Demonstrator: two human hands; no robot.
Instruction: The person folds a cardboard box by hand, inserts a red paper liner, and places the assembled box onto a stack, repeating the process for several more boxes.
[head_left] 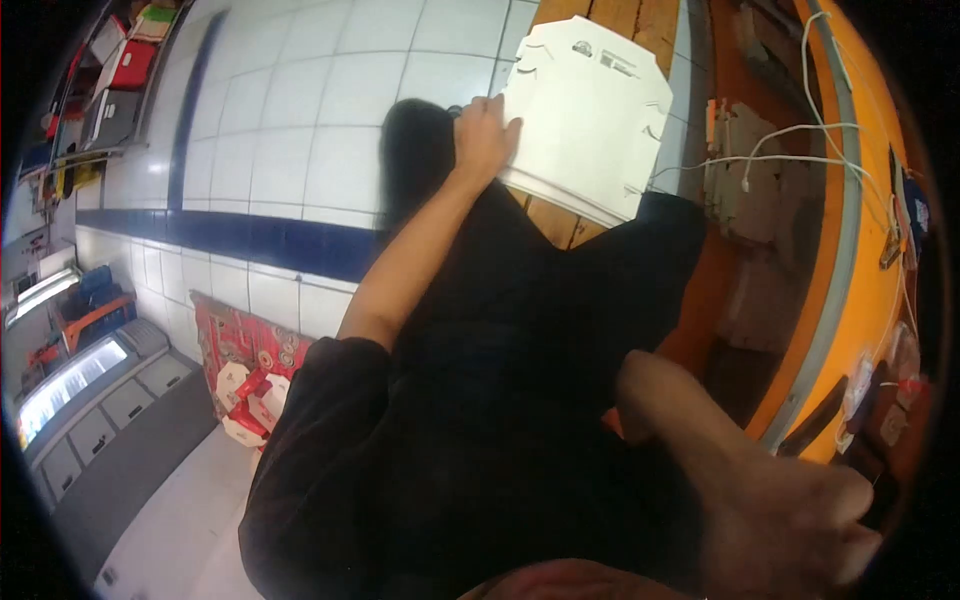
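A stack of flat white pizza boxes [585, 110], unfolded, with small print near the far end and slots along the sides, lies on the wooden bench [568, 228]. My left hand [485, 133] rests at the stack's left edge. Its thumb lies over the cardboard, apart from the fingers, which stretch forward along the edge. Close to the camera at the lower right, my right hand [825, 515] is raised away from the stack. It is blurred, with the fingers bent in, and whatever they may hold is hidden. My black-clothed legs straddle the bench.
An orange counter [850, 60] with hanging white cables [790, 155] runs along the right. White floor tiles [270, 150] with a blue stripe [290, 245] lie to the left. Small octagonal boxes [235, 395] stand by a red patterned panel [240, 330]. Crowded shelves [120, 70] are at upper left.
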